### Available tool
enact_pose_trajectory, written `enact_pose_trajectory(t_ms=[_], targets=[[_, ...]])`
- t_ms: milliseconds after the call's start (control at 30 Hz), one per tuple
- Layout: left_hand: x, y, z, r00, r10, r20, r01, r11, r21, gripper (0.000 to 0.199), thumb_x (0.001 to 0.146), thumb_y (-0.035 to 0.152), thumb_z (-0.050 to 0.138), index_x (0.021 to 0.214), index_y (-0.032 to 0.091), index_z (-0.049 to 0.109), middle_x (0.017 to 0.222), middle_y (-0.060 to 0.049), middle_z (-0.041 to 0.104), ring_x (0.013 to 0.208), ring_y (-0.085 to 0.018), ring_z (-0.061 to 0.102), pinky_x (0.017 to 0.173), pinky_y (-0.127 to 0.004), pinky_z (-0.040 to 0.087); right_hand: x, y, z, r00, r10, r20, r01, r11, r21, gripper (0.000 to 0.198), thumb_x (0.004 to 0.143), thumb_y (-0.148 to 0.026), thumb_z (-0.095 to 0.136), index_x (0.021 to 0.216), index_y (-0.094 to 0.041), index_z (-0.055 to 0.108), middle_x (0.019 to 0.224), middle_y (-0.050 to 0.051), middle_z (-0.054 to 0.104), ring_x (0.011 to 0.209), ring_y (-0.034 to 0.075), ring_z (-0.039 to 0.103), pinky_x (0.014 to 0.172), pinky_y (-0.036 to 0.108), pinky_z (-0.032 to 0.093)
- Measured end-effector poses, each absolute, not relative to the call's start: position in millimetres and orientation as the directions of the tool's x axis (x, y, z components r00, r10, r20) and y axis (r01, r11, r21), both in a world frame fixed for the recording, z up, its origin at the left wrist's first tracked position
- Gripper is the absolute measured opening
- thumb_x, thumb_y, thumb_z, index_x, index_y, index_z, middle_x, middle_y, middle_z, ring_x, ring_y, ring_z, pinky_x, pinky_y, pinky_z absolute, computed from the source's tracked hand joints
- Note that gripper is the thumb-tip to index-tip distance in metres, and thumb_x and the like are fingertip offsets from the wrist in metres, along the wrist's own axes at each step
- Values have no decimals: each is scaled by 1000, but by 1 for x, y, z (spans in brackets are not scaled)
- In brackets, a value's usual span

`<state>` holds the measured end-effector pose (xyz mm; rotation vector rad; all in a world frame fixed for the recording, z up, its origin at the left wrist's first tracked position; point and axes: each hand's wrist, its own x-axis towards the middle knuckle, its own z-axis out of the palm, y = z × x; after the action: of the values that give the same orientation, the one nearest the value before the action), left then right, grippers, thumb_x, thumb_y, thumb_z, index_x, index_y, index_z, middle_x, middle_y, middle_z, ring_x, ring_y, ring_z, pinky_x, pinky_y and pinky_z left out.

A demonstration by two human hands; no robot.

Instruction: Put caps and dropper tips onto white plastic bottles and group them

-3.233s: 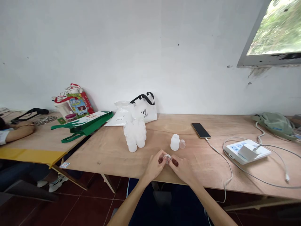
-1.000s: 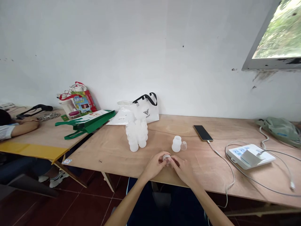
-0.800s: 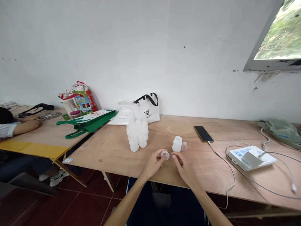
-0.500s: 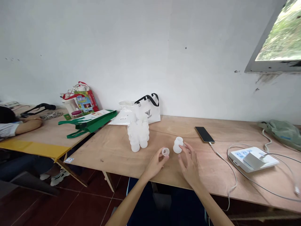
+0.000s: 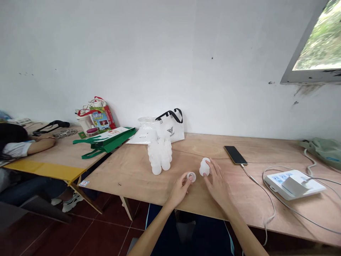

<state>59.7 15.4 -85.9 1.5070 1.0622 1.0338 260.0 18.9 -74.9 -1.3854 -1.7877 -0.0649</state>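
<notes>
- Left hand (image 5: 179, 188): grip pinches a small clear cap (image 5: 191, 176) at fingertips, just above the worktop (image 5: 133, 170).
- Right hand (image 5: 218, 183): fingers spread against the white bottle (image 5: 204, 167) at 1 o'clock of the cap; whether they close on it cannot be told.
- Bottle cluster (image 5: 160, 154) stands at 10 o'clock; phone (image 5: 235, 155) at 2 o'clock.
- Risk: the light bottle may tip or skid under a sideways push; the thin pinch could drop the cap.
</notes>
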Motion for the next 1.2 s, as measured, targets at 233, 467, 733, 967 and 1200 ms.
enact_pose_trajectory(t_ms=[233,467,733,967,1200], targets=[[60,16,-88,258,961,99,149,-141,979,50,96,52,55,137,22,60,130,-12,70,111,-28,68,56,-23,49,261,19,-83,100,795,598,751,334,-570,37,98,-47,46,125,-23,53,142,13,59,128,30,58,102,49,50],[60,16,-85,241,966,97,79,-119,990,57,101,59,41,140,21,58,128,-12,67,101,-23,69,54,-21,48,256,14,-83,154,829,538,723,276,-633,41,94,-55,54,122,-25,52,129,12,66,114,34,64,94,51,52],[61,18,-74,234,970,72,-36,-66,997,62,93,66,50,132,19,59,122,-13,66,91,-21,70,47,-19,48,249,10,-83,-44,881,471,509,425,-748,53,95,-48,55,140,-23,43,137,14,59,102,25,70,92,44,56],[60,13,-58,219,971,99,-95,-79,992,51,89,57,63,122,19,61,115,-11,69,96,-22,69,56,-22,56,249,7,-83,-168,939,299,542,342,-768,73,93,-43,59,155,-25,26,137,14,61,116,29,66,94,45,55],[52,15,-45,68,988,140,-164,-128,978,66,81,52,74,133,22,48,105,-9,71,95,-23,69,62,-26,57,251,8,-82,-273,931,243,573,360,-736,60,90,-43,65,143,-31,43,134,8,64,118,29,64,95,45,53]])
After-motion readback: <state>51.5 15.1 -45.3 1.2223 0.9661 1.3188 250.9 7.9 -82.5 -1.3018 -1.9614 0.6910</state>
